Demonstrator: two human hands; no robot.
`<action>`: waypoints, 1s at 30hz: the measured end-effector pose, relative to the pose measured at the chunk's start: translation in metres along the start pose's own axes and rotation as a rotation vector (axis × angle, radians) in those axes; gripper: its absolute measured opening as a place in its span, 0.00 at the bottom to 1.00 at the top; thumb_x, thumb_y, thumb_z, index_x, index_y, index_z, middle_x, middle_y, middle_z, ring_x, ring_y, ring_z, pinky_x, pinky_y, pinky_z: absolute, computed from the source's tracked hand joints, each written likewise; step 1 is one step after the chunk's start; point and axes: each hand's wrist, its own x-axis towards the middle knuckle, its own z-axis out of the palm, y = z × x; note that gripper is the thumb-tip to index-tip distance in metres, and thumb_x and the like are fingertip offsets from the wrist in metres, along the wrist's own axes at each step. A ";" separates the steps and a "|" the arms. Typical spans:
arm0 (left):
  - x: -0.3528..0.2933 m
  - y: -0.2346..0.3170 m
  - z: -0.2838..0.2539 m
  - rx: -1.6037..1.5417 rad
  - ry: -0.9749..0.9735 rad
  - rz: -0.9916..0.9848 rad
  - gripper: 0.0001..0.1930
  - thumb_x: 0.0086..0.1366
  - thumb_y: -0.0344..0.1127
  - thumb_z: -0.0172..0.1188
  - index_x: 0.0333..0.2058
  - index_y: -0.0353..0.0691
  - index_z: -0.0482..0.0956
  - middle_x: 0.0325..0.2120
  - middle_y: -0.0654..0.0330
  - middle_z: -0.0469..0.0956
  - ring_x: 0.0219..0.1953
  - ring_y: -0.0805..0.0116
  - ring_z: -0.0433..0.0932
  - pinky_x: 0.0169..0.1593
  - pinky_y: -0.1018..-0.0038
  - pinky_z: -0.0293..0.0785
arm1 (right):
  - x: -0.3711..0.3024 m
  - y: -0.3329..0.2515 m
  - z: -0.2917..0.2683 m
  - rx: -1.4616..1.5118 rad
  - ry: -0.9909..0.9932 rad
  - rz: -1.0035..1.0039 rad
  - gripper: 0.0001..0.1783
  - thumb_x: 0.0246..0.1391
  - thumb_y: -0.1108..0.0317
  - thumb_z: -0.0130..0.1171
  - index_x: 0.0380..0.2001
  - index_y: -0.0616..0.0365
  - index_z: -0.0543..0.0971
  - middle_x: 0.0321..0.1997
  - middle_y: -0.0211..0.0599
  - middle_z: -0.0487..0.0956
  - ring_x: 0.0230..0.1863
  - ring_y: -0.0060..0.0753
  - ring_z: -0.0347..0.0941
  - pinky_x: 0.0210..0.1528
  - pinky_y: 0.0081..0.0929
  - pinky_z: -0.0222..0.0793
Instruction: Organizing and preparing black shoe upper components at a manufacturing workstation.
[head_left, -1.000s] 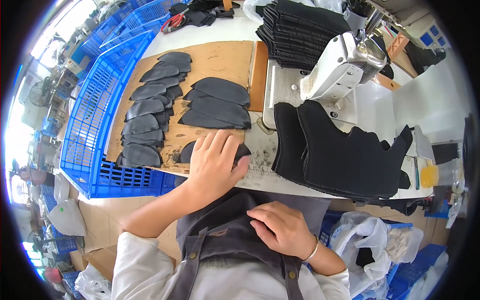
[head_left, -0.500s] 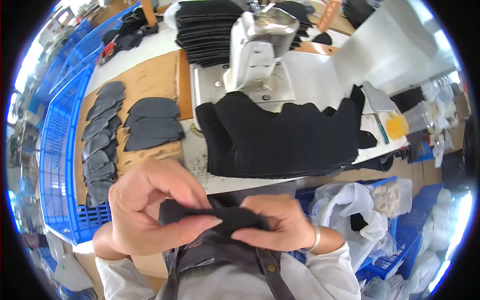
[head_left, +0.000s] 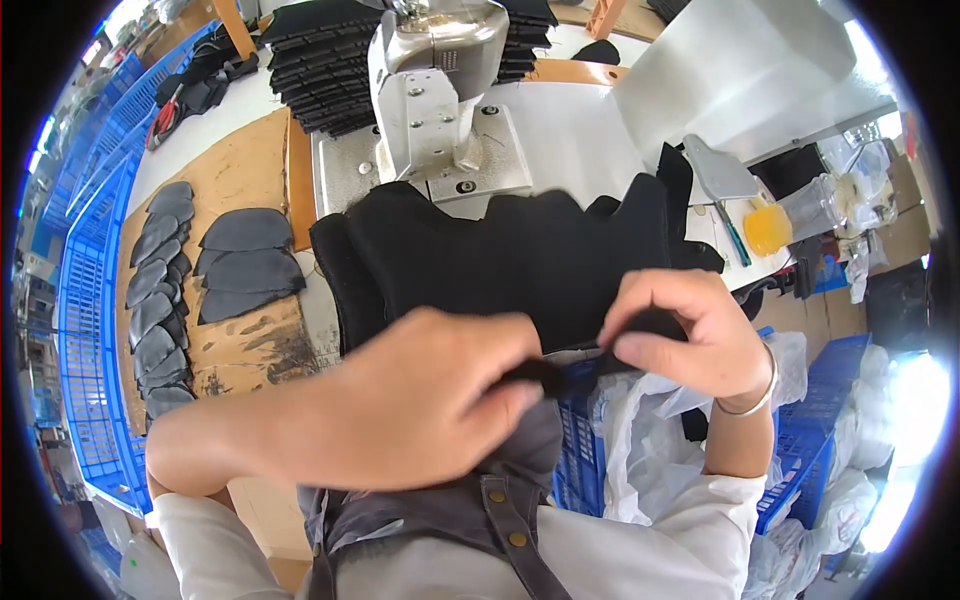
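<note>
My left hand (head_left: 430, 395), smeared a little by motion, pinches a small black fabric piece (head_left: 543, 376) between thumb and fingers. To its right, my right hand (head_left: 705, 335) grips black fabric (head_left: 655, 324) with its thumb beneath the curled fingers. Whether one piece runs between both hands or each holds its own, I cannot tell. Just beyond the hands lies a large stack of cut black fabric panels (head_left: 500, 260) on the table, in front of a sewing machine (head_left: 430, 110).
At left, overlapping dark curved pieces (head_left: 155, 290) and a shorter pile (head_left: 250, 265) rest on a cardboard sheet (head_left: 235, 160). A blue crate (head_left: 85, 330) borders it. More black panels (head_left: 320, 70) are stacked behind. A yellow-orange object (head_left: 768, 230) sits right; bagged material (head_left: 640, 440) lies below.
My hands have moved right and farther apart, the right one also up, with black fabric still in them. The view has shifted, so the table and machine appear farther left.
</note>
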 end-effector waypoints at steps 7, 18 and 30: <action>0.018 -0.008 -0.036 0.121 0.230 -0.183 0.10 0.62 0.31 0.62 0.32 0.30 0.72 0.19 0.67 0.70 0.22 0.85 0.73 0.23 0.84 0.64 | 0.024 -0.008 0.007 0.097 0.232 0.331 0.10 0.54 0.68 0.64 0.34 0.63 0.76 0.21 0.26 0.75 0.21 0.11 0.70 0.23 0.13 0.66; 0.041 -0.018 -0.030 0.286 0.209 -0.093 0.26 0.57 0.42 0.69 0.14 0.34 0.62 0.08 0.62 0.55 0.14 0.77 0.52 0.18 0.73 0.50 | 0.027 -0.001 0.002 -0.219 0.199 0.226 0.14 0.42 0.72 0.72 0.30 0.62 0.76 0.25 0.23 0.74 0.28 0.11 0.65 0.29 0.15 0.62; 0.042 -0.026 -0.031 0.360 0.216 -0.006 0.26 0.55 0.43 0.70 0.16 0.32 0.63 0.09 0.56 0.59 0.14 0.69 0.53 0.19 0.70 0.53 | 0.027 -0.003 0.004 -0.325 0.200 0.191 0.15 0.42 0.68 0.71 0.28 0.63 0.76 0.21 0.35 0.75 0.22 0.21 0.69 0.27 0.22 0.66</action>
